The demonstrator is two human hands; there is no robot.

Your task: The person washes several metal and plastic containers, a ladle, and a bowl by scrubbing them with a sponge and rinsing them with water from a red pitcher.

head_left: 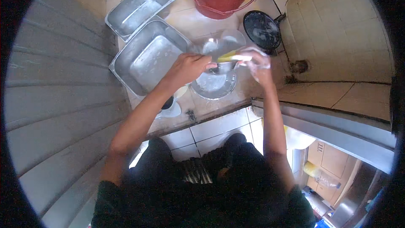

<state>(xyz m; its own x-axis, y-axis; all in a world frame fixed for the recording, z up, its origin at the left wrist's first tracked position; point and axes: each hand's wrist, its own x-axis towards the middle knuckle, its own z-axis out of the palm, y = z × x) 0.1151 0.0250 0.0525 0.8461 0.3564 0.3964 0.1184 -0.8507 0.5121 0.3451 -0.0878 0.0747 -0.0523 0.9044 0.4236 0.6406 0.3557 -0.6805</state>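
My left hand (190, 68) grips the edge of a small metal container (226, 67), which is blurred and partly hidden by my fingers. In my right hand (258, 62), white with foam, is a yellow sponge (226, 57) against the container's upper edge. Just beneath both hands a round metal bowl (212, 97) with whitish liquid or suds rests on the tiled surface. A translucent round container (238, 35) lies beyond, its outline blurred. To the left of my left hand sits a deep rectangular steel food pan (126, 69), wet inside.
Another steel pan (115, 22) stands behind the first. At the back is a red plastic bucket (210, 10) holding a red vessel. A soapy black frying pan (262, 31) is by the tiled wall (341, 38). Ridged panelling (63, 79) bounds the left side.
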